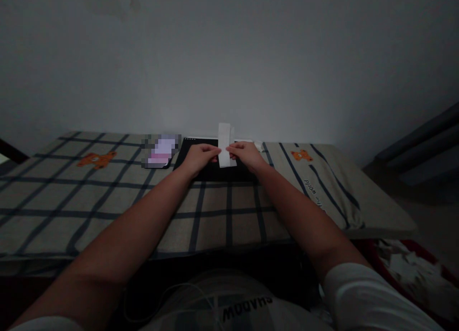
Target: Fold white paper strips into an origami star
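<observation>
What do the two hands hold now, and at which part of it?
A white paper strip, upright; left hand and right hand pinch its lower part from either side.

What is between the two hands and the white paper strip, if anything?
Nothing visible. The left hand and the right hand both pinch the paper strip directly, one at each side, above the black mat. The blurred phone lies apart, to the left.

— How was the room lit?
— Dimly; a plain pale wall (251, 58) was seen behind the bench (376, 211).
— And the bench?
— It was covered by a checked cloth (107, 202) printed with orange bears. Dark furniture (423, 149) was glimpsed at the right.
</observation>
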Available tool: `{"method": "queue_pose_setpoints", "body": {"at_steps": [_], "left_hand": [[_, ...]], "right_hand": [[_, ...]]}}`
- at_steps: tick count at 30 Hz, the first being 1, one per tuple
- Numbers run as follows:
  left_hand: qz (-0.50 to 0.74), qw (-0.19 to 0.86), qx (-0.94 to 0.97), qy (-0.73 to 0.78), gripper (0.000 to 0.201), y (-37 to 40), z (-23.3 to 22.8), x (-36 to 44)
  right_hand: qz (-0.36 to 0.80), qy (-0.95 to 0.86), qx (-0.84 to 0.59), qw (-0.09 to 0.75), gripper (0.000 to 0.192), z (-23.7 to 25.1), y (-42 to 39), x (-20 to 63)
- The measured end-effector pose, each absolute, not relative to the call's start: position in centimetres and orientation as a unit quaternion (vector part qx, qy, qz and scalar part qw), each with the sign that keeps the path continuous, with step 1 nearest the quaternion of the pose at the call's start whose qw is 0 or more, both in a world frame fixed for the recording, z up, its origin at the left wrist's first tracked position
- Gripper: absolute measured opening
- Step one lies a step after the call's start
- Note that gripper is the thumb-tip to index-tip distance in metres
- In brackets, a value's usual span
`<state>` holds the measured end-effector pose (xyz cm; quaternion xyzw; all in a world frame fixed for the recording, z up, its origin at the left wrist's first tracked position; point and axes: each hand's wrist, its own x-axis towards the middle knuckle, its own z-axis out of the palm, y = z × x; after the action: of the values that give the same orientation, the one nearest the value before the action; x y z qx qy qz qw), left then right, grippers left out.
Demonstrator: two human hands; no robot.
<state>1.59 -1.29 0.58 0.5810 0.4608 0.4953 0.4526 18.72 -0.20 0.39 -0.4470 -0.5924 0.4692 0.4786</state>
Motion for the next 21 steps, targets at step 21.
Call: {"method": "queue_pose_setpoints", "body": {"at_steps": [21], "left_hand": [[0.507,0.409,0.590,0.478,0.022,-1.47,0.96,1.56]], "right_hand": [[0.484,-0.610,-0.435,0.452,0.013,0.28,-0.29,18.77]]}}
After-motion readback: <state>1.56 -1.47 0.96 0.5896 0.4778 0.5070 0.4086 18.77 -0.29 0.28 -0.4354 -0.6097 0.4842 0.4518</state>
